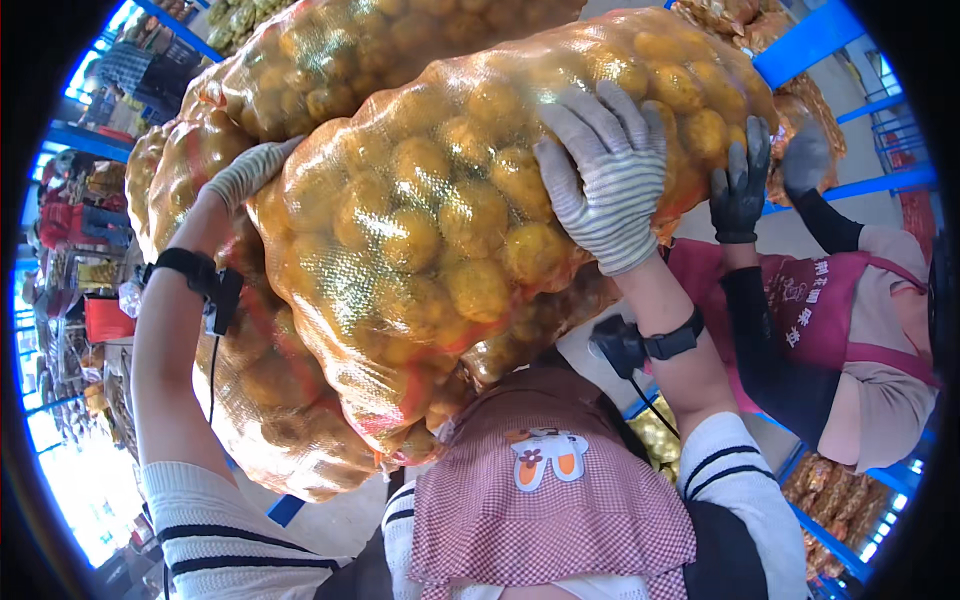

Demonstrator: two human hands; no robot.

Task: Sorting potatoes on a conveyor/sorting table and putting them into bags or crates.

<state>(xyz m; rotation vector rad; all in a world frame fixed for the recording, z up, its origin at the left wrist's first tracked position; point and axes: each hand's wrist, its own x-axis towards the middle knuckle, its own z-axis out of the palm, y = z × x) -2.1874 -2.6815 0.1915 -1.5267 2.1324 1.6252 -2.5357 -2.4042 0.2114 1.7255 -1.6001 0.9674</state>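
A large orange mesh sack of potatoes [450, 217] lies slanting across other sacks in front of me. My right hand [604, 172], in a grey-striped glove, rests on the upper face of this sack with its fingers spread. At the sack's left edge is my left hand [251, 169], in a matching glove. Its fingertips run into the gap between this sack and those behind, so their grip is hidden. A co-worker's dark-gloved hand [739, 184] is at the right end of the sack, and that person's other hand [806, 157] is blurred beside it.
Another full mesh sack [337, 75] lies behind, and one more [277, 375] bulges below at the left. Blue metal bars [810, 45] cross the right side. The co-worker's maroon apron [817, 300] is close on my right. A red container [110, 319] stands at far left.
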